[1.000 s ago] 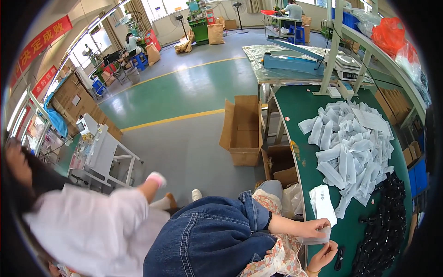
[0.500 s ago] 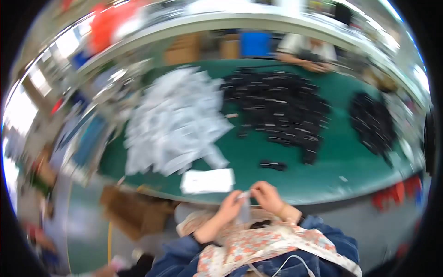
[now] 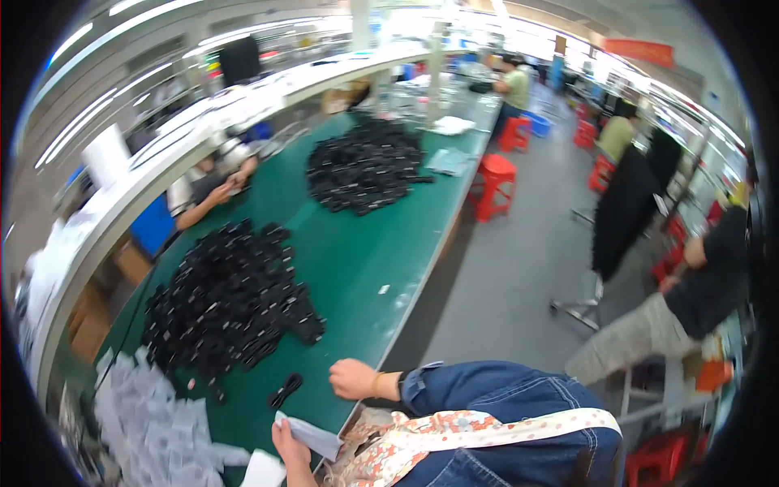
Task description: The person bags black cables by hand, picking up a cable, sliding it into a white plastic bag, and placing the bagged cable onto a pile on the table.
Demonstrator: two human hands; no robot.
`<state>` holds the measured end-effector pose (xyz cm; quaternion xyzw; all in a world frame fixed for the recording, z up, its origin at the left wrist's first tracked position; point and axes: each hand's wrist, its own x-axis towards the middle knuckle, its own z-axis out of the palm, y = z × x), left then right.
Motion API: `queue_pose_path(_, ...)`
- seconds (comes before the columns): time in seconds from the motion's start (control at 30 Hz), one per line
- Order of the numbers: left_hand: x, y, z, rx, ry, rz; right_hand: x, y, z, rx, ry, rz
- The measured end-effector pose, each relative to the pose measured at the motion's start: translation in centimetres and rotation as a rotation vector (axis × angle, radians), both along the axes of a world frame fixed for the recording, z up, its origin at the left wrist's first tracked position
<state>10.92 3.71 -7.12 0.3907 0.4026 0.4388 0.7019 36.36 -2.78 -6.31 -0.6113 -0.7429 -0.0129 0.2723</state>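
A heap of pale, cloudy bags (image 3: 158,418) lies beside a pile of black cords (image 3: 231,300) on a green table (image 3: 357,284), near one coiled cord (image 3: 286,391). The left hand (image 3: 288,445) grasps a flat, narrow, whitish bag (image 3: 313,437), slanting at the table's near edge; the right hand (image 3: 353,379) curls into a loose fist.

On my feed I'm seeing a blue denim sleeve (image 3: 487,394) covering the arm behind the right hand (image 3: 353,379), its folded cuff (image 3: 415,386) sitting just past the wrist. Pale stitching (image 3: 579,399) is lining the denim farther back. Below that hand, a garment (image 3: 398,442) is showing orange-and-cream flowers, and a white strap (image 3: 511,428) with reddish dots is crossing the denim.
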Motion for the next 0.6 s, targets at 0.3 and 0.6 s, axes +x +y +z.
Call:
queue_pose_path(0.3,1.8,2.4,1.0,0.374,0.583,-0.35,-0.8,-0.1,-0.4,0.057,0.088,-0.105)
queue_pose_path(0.6,1.8,8.3,-1.0,-0.353,-0.123,-0.587,-1.1,0.4,-0.9,0.076,0.075,-0.106)
